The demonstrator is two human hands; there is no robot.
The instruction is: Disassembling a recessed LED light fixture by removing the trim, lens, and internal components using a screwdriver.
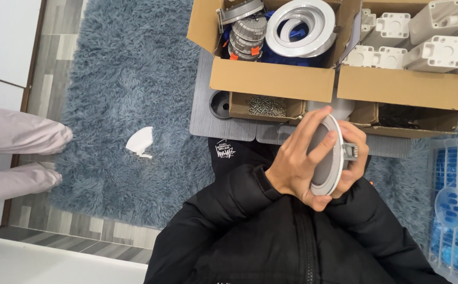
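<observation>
Both hands grip a round white light fitting (328, 155) on edge over the lap: left hand (297, 165) across its face, right hand (356, 158) behind by the spring clip. Screw box (266, 106) at eleven o'clock, box of rings (279, 52) beyond.

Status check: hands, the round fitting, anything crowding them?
Left hand and right hand both grip round white fitting, held on edge. Small screw box just ahead; nothing between.

Floor: grey wood-look planks (60, 42), mostly under a shaggy blue-grey rug (129, 79).
On the rug: a white scrap (140, 141), a ribbed grey mat (213, 118) (cardboard boxes (271, 79) standing on it).
Right edge: a pale plastic crate (452, 210).
</observation>
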